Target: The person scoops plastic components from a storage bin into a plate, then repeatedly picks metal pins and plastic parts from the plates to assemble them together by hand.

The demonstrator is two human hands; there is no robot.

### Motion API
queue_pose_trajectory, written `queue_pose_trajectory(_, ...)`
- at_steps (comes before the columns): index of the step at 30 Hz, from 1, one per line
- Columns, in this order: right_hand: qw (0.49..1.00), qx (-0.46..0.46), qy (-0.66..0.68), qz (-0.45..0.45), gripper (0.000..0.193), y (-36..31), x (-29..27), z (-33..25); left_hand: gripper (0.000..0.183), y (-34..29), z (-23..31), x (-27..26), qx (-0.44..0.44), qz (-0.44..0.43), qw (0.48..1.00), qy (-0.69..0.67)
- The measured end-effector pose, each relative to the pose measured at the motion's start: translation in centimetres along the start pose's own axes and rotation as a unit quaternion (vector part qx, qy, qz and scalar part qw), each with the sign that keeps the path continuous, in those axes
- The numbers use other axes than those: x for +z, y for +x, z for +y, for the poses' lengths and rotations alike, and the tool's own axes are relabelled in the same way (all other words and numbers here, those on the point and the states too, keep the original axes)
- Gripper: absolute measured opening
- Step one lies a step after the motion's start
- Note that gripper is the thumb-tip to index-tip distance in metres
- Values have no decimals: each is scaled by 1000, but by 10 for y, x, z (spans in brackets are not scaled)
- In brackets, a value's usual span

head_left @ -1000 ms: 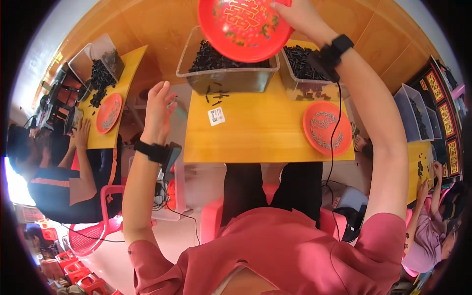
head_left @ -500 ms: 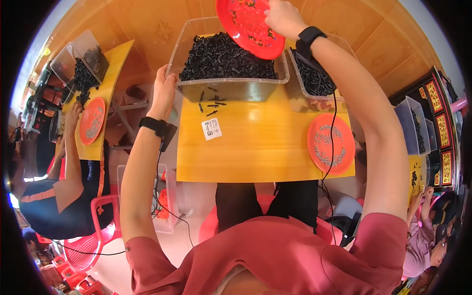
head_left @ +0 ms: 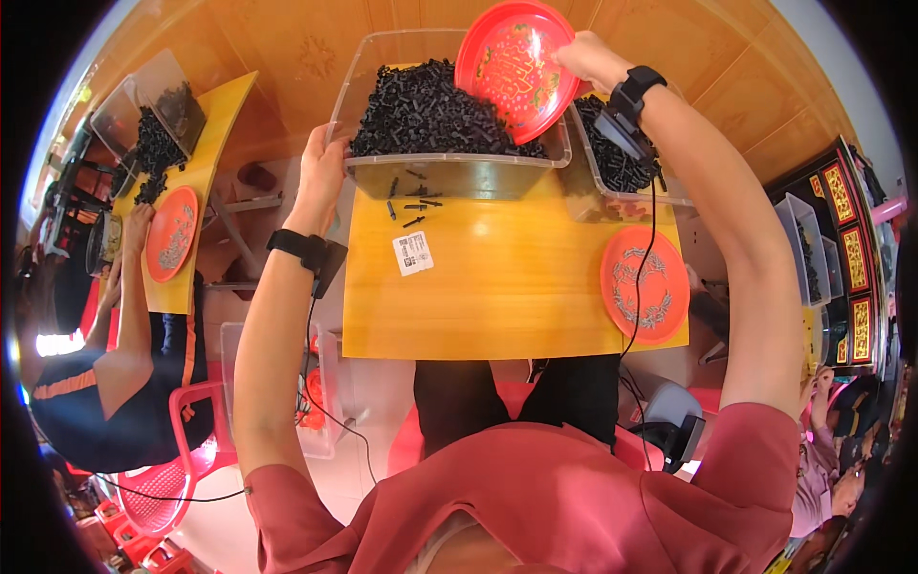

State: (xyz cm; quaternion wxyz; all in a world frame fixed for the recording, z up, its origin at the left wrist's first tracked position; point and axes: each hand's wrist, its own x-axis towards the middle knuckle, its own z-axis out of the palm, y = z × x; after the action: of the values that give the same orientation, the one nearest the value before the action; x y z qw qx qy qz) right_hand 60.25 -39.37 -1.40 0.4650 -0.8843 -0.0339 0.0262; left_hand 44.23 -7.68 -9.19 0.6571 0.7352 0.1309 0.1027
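Note:
My right hand [head_left: 595,61] grips the right rim of a red plate [head_left: 516,62], its fingers partly hidden behind it. The plate is steeply tilted, with its patterned inner face showing and its lower edge over the right part of a clear plastic bin [head_left: 449,177]. Small black plastic parts [head_left: 421,110] are heaped inside that bin. At the bin's left front corner, my left hand [head_left: 323,177] is closed round the wall and rim.
Several loose black pieces [head_left: 413,221] and a white label [head_left: 413,253] lie on the yellow table [head_left: 478,306]. An orange plate [head_left: 617,297] of small silvery pieces stands at right, near a second bin [head_left: 660,196] of black parts. A cable [head_left: 653,225] hangs from my right wrist; a co-worker [head_left: 124,383] sits left.
My right hand has moved right and slightly down with the red plate, and its inner face has turned more into view. My left hand stays on the bin.

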Motion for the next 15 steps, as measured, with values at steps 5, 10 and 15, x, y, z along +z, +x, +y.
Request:
queue_pose_trajectory(5,998,58,17,7,23,16,34,23,36,5,2,4,-5,-16,1000,0)
queue_pose_trajectory(10,988,79,120,-50,19,-5,40,15,40,5,-4,-4,-25,-38,998,48)
queue_pose_trajectory(15,984,114,129,-43,19,-18,41,-1,43,7,-6,-5,-24,-41,998,32)
